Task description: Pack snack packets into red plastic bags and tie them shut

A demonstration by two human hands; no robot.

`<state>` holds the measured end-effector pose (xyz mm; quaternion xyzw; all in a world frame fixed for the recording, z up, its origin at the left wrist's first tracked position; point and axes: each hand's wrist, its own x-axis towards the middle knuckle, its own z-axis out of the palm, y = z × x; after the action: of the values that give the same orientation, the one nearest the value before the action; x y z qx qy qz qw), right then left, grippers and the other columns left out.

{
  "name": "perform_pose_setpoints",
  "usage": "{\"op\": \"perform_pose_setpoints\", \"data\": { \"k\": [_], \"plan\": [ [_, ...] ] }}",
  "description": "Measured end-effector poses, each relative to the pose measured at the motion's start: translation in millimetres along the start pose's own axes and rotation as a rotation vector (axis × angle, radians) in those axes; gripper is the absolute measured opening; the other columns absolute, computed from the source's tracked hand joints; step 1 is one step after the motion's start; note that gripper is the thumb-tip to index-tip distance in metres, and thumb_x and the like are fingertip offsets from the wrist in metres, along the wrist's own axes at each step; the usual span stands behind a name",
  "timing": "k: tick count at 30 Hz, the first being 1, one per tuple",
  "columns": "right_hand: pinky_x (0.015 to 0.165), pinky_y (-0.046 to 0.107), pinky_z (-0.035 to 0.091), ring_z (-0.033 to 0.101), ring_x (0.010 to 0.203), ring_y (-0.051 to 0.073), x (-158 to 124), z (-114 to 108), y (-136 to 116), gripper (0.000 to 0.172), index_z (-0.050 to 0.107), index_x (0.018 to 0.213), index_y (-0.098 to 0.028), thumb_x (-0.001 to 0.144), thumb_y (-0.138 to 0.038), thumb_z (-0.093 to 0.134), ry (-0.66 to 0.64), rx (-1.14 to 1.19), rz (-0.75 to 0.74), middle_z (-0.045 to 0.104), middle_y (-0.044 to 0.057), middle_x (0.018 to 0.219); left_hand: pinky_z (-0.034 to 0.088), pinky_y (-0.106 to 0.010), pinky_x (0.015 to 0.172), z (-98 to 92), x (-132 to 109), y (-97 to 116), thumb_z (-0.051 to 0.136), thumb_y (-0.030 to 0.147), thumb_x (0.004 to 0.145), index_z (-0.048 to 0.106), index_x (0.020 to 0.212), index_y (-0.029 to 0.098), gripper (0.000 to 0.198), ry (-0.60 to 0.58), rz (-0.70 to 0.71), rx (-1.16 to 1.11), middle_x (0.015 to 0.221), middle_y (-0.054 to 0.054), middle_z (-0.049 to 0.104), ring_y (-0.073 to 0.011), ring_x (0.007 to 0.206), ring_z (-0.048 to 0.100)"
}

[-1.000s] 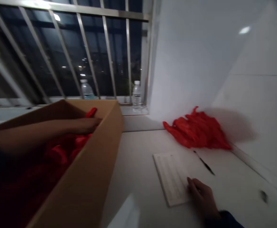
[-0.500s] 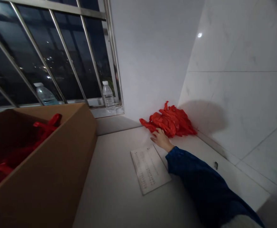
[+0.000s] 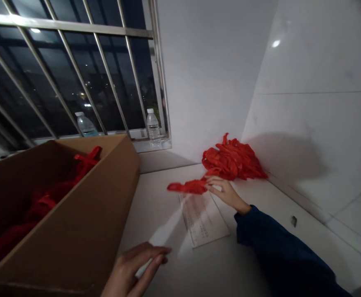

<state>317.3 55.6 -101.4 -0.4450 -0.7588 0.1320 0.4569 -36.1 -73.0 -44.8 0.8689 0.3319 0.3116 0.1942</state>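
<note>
Red piece (image 3: 190,187) pulled out, in right fingers (image 3: 219,182)

illegible print (image 3: 202,226) on the booklet (image 3: 209,225)

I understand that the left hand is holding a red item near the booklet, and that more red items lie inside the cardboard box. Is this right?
One point is wrong: the right hand holds the red item near the booklet, as the head view shows. More red items do lie inside the cardboard box.
</note>
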Motion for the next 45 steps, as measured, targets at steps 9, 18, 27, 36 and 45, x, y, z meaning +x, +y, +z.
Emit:
{"op": "perform_pose_setpoints", "data": {
  "k": [9,18,27,36,45],
  "plan": [
    [0.078,0.034,0.043,0.061,0.083,0.021,-60,27,-36,0.020,0.062,0.088,-0.020,0.084,-0.038,0.069,-0.085,-0.144,0.122,0.069,0.003,0.085,0.047,-0.033,0.092,69.7,71,-50,0.050,0.023,0.097,0.066,0.112,0.025,0.022,0.060,-0.060,0.173,0.112,-0.006,0.067,-0.0197,0.104,0.060],
    [0.083,0.037,0.031,0.060,0.089,0.021,-61,22,-30,0.013,0.065,0.081,-0.023,0.092,-0.029,0.061,-0.002,-0.282,0.108,0.072,0.000,0.085,0.045,-0.035,0.082,103.6,86,-79,0.057,0.026,0.093,0.068,0.087,0.022,0.014,0.116,-0.157,0.215,0.088,-0.003,0.070,-0.0207,0.088,0.062],
    [0.092,0.039,0.041,0.064,0.100,0.024,-69,-10,-10,0.014,0.062,0.098,-0.023,0.090,-0.030,0.054,0.028,-0.201,0.123,0.071,0.006,0.103,0.049,-0.035,0.084,72.6,70,-98,0.050,0.028,0.093,0.059,0.112,0.017,0.023,0.287,-0.296,0.192,0.107,-0.008,0.065,-0.0215,0.098,0.062],
    [0.106,0.046,0.029,0.064,0.086,0.019,-62,19,-40,0.011,0.066,0.084,-0.026,0.092,-0.031,0.061,-0.072,-0.200,0.015,0.070,-0.001,0.082,0.040,-0.038,0.088,100.0,90,-46,0.064,0.034,0.089,0.071,0.097,0.026,0.012,0.082,-0.051,0.148,0.093,-0.003,0.071,-0.0224,0.092,0.061],
    [0.070,0.031,0.046,0.059,0.076,0.019,-69,-8,-32,0.018,0.059,0.083,-0.021,0.092,-0.036,0.054,0.414,0.030,0.315,0.062,0.002,0.078,0.050,-0.033,0.084,68.9,71,-62,0.045,0.038,0.097,0.051,0.118,0.018,0.030,0.486,-0.296,-0.051,0.104,-0.008,0.065,-0.0190,0.095,0.064]
  ]
}}
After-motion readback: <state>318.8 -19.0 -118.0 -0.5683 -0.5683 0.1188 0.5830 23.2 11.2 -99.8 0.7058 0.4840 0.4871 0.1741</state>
